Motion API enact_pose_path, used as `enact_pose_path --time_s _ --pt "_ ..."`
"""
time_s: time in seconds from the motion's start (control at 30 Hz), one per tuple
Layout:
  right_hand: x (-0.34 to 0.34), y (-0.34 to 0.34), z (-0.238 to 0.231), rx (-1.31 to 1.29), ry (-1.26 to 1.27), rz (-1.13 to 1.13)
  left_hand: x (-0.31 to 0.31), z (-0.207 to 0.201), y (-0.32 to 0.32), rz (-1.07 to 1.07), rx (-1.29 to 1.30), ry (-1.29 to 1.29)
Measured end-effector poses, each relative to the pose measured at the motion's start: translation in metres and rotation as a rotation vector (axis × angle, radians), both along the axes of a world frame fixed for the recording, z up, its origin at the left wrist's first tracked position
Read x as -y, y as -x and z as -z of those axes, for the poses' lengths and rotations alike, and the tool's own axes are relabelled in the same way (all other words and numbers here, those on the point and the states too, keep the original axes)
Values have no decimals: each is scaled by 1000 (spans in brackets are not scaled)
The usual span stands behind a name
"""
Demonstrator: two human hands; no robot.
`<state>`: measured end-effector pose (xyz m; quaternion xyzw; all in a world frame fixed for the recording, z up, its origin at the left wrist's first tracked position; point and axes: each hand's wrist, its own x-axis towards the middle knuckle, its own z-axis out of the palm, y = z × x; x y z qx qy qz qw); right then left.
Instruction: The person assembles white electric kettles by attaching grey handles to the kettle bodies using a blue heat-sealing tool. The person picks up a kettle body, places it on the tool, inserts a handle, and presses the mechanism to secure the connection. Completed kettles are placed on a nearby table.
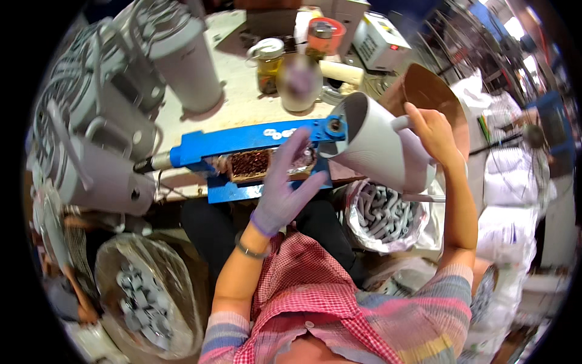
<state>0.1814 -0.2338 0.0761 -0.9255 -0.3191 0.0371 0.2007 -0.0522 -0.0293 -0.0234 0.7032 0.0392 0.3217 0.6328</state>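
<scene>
My right hand (434, 134), bare, is closed round the handle of a tilted grey plastic jug (379, 145). The jug's wide mouth faces the end of a blue metal arm (242, 142), part of a bench machine in front of me. My left hand (284, 188) wears a thin purplish glove. Its fingers are spread and hold nothing, in front of the blue arm. Beside it, under the arm, a small tray (250, 165) holds many tiny dark reddish-brown pieces. Several white rings (279, 133) lie on top of the arm.
Several grey jugs (188, 67) crowd the bench's left side. A lidded jar (270, 67) and an orange cup (324, 36) stand behind the machine. A bag of curved grey parts (388, 212) is at right, a bag of grey pieces (145, 303) at lower left. Another person's arm (79, 291) shows far left.
</scene>
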Motion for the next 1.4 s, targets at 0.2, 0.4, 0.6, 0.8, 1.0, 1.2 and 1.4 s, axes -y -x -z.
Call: enact_pose_path --time_s 0.2,0.4,0.6,0.8,1.0,1.2,1.4 --pt "190 77 11 84 -618 117 56 95 46 634 -632 689" --pt "185 248 60 -18 -931 -103 120 110 40 982 -766 1119" --pt "290 252 208 -17 -1305 709 76 116 97 667 -926 992" --pt "552 396 460 -85 -286 1692 39 86 133 239 -822 730" --pt "563 297 502 -19 230 1175 33 90 164 140 -603 -41" --pt "586 278 528 23 231 1301 111 84 153 283 -702 615" --pt "541 331 457 -183 -41 1345 108 109 158 87 -618 329"
